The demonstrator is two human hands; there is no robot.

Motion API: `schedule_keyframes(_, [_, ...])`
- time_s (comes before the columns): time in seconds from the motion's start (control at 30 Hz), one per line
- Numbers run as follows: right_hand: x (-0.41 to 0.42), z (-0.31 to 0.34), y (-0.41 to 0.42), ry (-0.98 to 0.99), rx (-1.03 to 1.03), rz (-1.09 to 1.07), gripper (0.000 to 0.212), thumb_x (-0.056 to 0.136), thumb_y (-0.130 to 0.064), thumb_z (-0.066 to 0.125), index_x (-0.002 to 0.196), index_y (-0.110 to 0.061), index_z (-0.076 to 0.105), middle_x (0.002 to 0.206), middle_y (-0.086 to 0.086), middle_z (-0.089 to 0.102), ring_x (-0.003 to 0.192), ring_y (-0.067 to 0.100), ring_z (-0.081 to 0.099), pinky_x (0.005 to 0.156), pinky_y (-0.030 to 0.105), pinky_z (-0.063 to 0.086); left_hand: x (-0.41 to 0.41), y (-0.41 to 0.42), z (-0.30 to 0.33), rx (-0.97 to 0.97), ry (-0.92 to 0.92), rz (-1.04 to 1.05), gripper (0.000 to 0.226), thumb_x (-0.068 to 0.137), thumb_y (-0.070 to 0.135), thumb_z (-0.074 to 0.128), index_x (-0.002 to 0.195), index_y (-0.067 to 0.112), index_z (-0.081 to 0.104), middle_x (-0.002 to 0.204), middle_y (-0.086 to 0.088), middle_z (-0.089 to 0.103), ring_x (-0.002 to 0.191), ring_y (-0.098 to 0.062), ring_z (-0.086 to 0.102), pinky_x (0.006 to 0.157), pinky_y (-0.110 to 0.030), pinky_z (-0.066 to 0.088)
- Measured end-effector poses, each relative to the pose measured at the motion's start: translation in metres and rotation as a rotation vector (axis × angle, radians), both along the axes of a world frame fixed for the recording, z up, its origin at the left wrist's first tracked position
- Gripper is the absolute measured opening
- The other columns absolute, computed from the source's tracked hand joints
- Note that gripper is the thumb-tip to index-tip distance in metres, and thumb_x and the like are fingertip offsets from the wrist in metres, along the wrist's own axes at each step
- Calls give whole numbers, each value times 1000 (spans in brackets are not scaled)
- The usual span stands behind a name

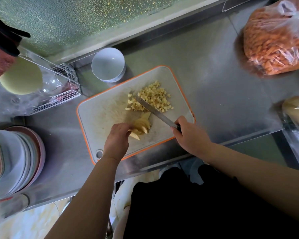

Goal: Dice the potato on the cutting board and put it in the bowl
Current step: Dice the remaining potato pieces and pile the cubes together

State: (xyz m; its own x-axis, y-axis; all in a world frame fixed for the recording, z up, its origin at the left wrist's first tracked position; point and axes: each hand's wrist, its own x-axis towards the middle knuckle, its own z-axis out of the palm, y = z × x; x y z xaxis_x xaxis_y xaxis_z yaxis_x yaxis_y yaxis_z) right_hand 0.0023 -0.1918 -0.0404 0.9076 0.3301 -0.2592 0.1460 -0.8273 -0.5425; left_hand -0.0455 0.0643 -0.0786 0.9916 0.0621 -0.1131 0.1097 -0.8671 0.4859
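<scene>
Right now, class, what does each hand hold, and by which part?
The right hand grips the knife by its handle. The left hand holds the fanned potato slices at their near end with its fingertips.

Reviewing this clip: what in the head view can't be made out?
- Left hand fingers: curled under the hand at the potato slices, so the hold is hidden.
- Knife handle: covered by the right hand.
- Wire rack contents: blurred behind clear plastic.
- Stack of plates: cut off by the left edge.
- Bowl: looks empty; pattern too small.
</scene>
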Motion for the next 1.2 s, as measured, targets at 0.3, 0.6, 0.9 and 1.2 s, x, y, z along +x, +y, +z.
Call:
schedule_keyframes(0.3, [0, -2, 3, 11, -34, 1, 24, 95, -34, 49, 101, -10, 49, 76, 7, 65, 69, 34, 63, 55, 35, 43, -1, 4, -1, -13, 153, -66, 57, 72, 21, 81, 124, 16, 58, 124, 0, 56, 118, -22, 43, 99, -36, 40])
schedule_keyframes(0.6, [-2, -1, 5, 39, -47, 10, 24, 95, -34, 48, 100, -10, 48, 67, -2, 52, 62, 33, 59, 51, 29, 33, -4, 1, -4, 130, 102, -77, 36, 71, 18, 80, 105, 16, 69, 101, -3, 62, 99, -29, 54, 69, -39, 53])
schedule_keyframes(0.9, [-3, -3, 5, 51, -18, -5, 24, 95, -35, 48, 100, -11, 47, 77, 7, 65, 69, 35, 62, 54, 30, 36, -30, -6, -7, 113, 5, 18, 28, 80, 13, 74, 107, 15, 69, 94, -6, 57, 90, -27, 55, 57, -38, 52])
schedule_keyframes(1.2, [-7, -2, 5, 57, -32, 0, 24, 95, -34, 48, 100, -11, 46, 76, 6, 64, 67, 34, 61, 53, 33, 40, 10, -12, -4, 123, 1, -219, 44, 85, 11, 68, 128, 13, 59, 100, -13, 57, 92, -34, 54, 69, -39, 52])
